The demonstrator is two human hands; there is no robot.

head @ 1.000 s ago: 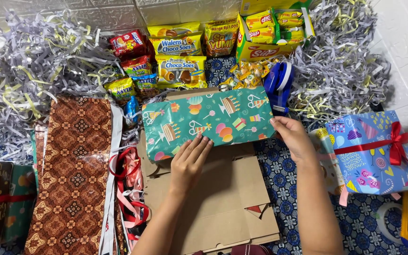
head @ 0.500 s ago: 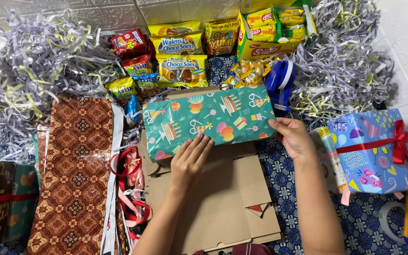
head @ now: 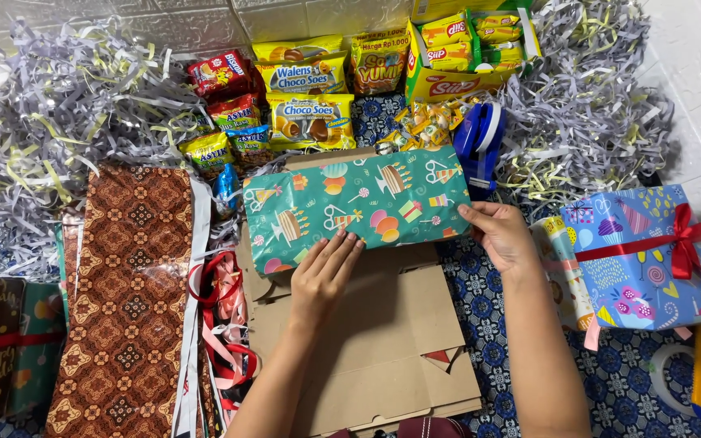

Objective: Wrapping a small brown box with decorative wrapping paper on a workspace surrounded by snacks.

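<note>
While the left hand presses flat on the green-wrapped box at frame centre, the right hand clasps its right end, so the wrapping looks finished and next calls for lifting it off the flattened cardboard.

Smooth, slightly shiny green paper wraps the box, which lies on matt brown cardboard beside glossy plastic snack packets and satiny red ribbon.

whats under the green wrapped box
The green wrapped box lies on a flattened brown cardboard sheet, which spreads toward the camera. The left hand presses its near edge; the right hand grips its right end. Whatever lies directly beneath the box is covered.
</note>
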